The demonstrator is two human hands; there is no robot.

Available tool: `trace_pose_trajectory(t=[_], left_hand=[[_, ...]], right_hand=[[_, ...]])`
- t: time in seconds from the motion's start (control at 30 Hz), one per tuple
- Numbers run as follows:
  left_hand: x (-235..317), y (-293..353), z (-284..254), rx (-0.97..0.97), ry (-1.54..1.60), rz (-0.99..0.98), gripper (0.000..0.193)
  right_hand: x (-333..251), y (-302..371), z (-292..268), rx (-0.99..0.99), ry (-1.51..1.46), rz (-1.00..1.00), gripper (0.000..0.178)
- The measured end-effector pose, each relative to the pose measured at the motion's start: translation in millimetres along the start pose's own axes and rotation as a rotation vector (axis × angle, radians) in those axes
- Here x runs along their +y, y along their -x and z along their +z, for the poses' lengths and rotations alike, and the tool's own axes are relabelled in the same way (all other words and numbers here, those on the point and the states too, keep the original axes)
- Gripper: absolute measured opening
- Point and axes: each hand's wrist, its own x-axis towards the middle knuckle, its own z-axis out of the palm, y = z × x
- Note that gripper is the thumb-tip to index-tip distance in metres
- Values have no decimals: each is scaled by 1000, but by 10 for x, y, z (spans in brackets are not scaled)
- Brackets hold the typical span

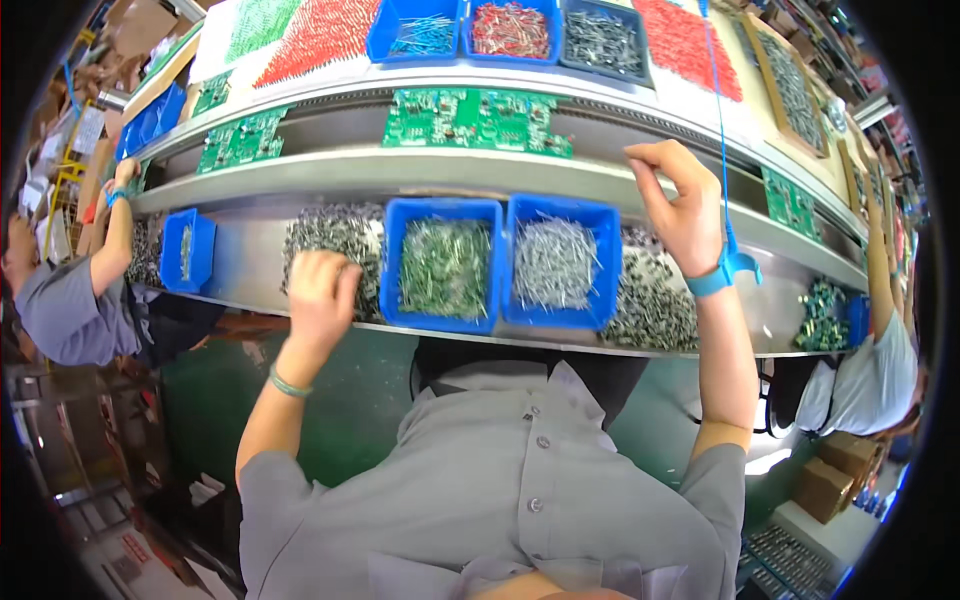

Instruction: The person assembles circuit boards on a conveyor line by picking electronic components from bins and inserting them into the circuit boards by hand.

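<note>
My left hand (322, 288) is lowered over a loose pile of small dark components (335, 232), its fingers bent and drawn together. What lies between those fingertips is hidden. Raised beside the metal rail, my right hand (684, 205) has its thumb and forefinger curled close to each other; anything held there is too small to make out. A blue cord and wrist strap (712, 280) ring that wrist. Between my hands stand a blue bin of greenish leaded parts (445, 268) and a blue bin of silvery leaded parts (556, 262). Beyond them, a green circuit board (470, 118) sits in the conveyor track.
More dark components (655, 300) lie right of the bins. Another circuit board (243, 140) is on the track at left. Across the line are bins of blue parts (420, 35), red parts (510, 30) and dark parts (603, 45). Co-workers sit at both sides.
</note>
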Motion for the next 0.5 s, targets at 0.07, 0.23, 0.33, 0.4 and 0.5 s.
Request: trace_pose_trajectory(t=[0.07, 0.23, 0.33, 0.4, 0.5], left_hand=[[-12, -33, 5, -112, 53, -15, 10], [-41, -9, -51, -318, 100, -124, 16], [-22, -36, -18, -422, 64, -160, 16], [-20, -90, -2, -472, 64, -146, 16], [-35, -158, 29, -472, 69, -139, 17]], right_hand=[[194, -68, 125, 39, 94, -52, 16], [452, 142, 274, 75, 111, -84, 23], [369, 220, 278, 1, 87, -98, 31], [251, 188, 249, -60, 4, -163, 28], [17, 215, 189, -361, 3, -179, 30]])
